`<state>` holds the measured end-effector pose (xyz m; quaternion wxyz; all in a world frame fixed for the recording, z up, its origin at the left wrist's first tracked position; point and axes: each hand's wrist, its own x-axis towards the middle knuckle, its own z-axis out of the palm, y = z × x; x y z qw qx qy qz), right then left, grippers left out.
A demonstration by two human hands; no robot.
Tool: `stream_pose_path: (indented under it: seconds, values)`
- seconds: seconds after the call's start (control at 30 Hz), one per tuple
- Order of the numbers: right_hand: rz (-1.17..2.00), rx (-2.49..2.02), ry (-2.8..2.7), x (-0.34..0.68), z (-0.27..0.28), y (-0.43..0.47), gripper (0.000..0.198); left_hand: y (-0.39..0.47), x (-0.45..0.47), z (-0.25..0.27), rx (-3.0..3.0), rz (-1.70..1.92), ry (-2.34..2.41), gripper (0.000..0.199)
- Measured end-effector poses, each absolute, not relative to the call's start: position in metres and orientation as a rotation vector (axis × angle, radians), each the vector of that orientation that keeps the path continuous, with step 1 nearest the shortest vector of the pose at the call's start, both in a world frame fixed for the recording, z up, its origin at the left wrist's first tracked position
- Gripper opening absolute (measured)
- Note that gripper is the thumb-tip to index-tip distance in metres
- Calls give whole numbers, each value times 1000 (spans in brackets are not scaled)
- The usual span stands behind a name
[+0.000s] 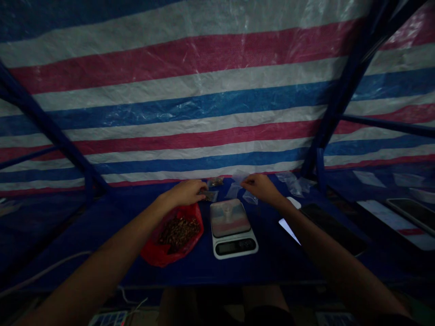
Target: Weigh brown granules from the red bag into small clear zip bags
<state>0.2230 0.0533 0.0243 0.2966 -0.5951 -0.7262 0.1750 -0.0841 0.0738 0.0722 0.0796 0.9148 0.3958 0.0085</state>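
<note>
My left hand (185, 192) is closed at the back of the table, its fingers on a small clear plastic bag (211, 196) with brownish contents. Just behind lies another small filled bag (215, 181). With fingertips pinched together, my right hand (261, 188) holds the edge of an empty-looking clear plastic bag (239, 175). More clear bags (233, 190) lie under and beside that hand. Between my forearms stands a white kitchen scale (234, 228) with a shiny, bare top. Below my left wrist, an open red plastic bag (200, 226) contains many small brownish pieces (180, 232), too dim to name.
Under my right forearm are a lit phone-like screen (288, 231) and a dark flat device (335, 228). Clear bags (294, 183) lie at the back right. Blue metal struts (335, 99) rise on both sides before a striped tarp (204, 108). A cable (50, 270) runs at left.
</note>
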Motion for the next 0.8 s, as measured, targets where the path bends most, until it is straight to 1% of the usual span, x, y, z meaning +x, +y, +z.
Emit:
stream_pose_path:
  seconds: [0.1,0.13,0.23,0.3,0.4,0.53,0.6,0.7,0.8]
  values:
    - [394,-1806,-1980,221,17,45,28,95,-53,56,2769,-57,1105,48]
    - [377,-1848,-1973,219,18,42,32,100,-45,50,2740,-108,1102,49]
    - [332,-1846,-1895,218,26,32,45,110,-33,36,2640,-197,1125,41]
    - [349,-1754,-1855,219,33,28,47,115,-34,32,2618,-181,1140,44]
    - [447,-1562,-1820,219,41,24,46,120,-43,32,2492,0,1146,58]
    - [704,-1317,-1772,203,51,23,45,108,-62,43,2370,488,1221,66]
    - [860,-1230,-1755,186,56,22,42,88,-72,52,2389,658,1219,69]
    - [1055,-1135,-1777,156,61,20,37,47,-86,70,2464,720,1161,61]
    - [1172,-1044,-1841,125,62,17,35,7,-99,85,2497,718,1166,56]
